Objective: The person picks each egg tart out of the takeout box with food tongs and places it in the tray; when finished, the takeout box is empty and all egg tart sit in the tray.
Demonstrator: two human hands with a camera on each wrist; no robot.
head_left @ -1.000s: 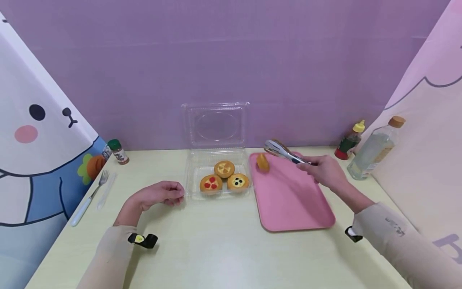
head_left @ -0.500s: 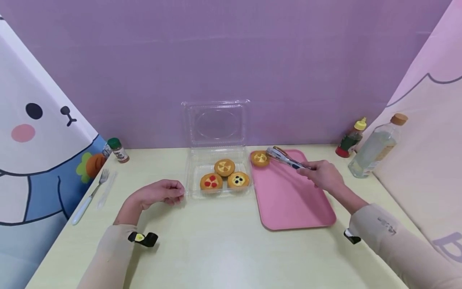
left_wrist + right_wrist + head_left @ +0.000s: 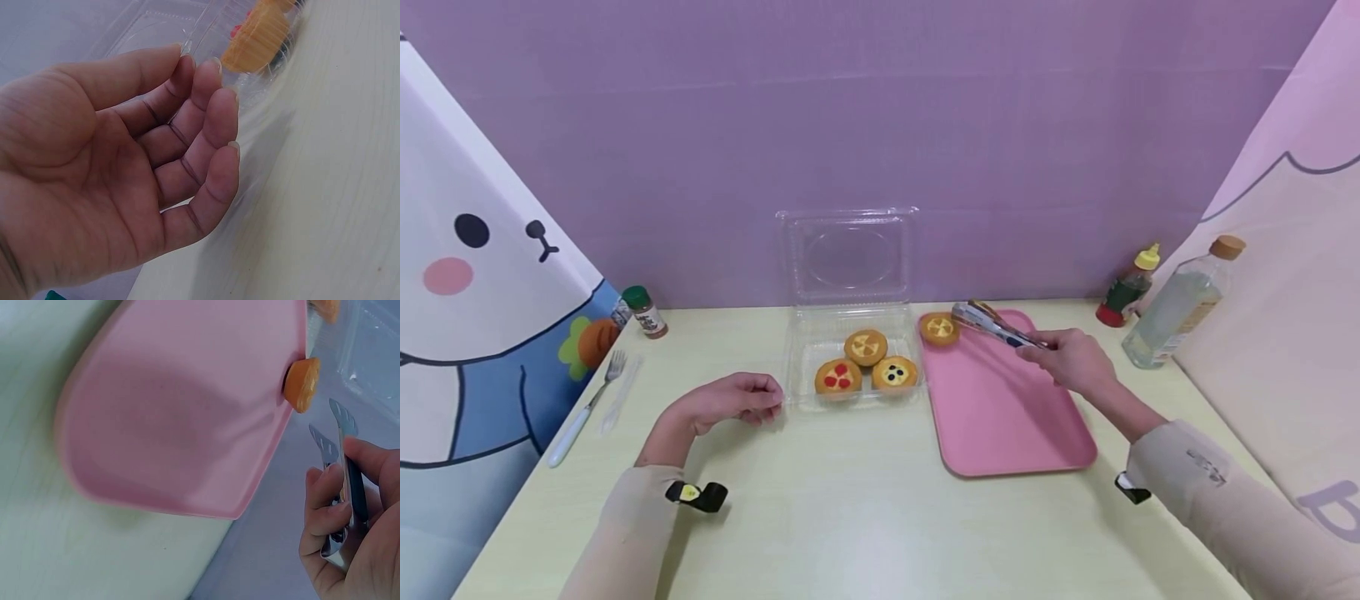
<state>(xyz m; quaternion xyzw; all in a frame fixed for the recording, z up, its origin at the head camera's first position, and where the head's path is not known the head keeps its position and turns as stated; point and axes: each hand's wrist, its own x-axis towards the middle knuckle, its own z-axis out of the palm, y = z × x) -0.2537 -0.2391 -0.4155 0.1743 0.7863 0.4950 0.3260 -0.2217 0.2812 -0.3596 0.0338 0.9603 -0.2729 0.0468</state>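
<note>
Kept left grip [image 3: 730, 402] at clear container [image 3: 808, 342]; could not tell if pinching its edge. Curled right grip [image 3: 1071, 360] round tongs [image 3: 988, 323], metal tips spread. Settled tart [image 3: 939, 330] from tipped to face-up at far-left corner of pink tray [image 3: 1015, 425]; apparently completed placement.

Right hand [image 3: 375, 550] grips tongs [image 3: 356, 487]; tart [image 3: 303, 386] on pink tray [image 3: 156, 419].

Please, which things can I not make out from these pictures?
Head view: print on tall bottle and shaker, too small.
Head view: handle end of tongs, behind right hand.
Right wrist view: much of the box, cut off by the edge.
Left wrist view: whether left hand touches box; it hides the spot.
</note>
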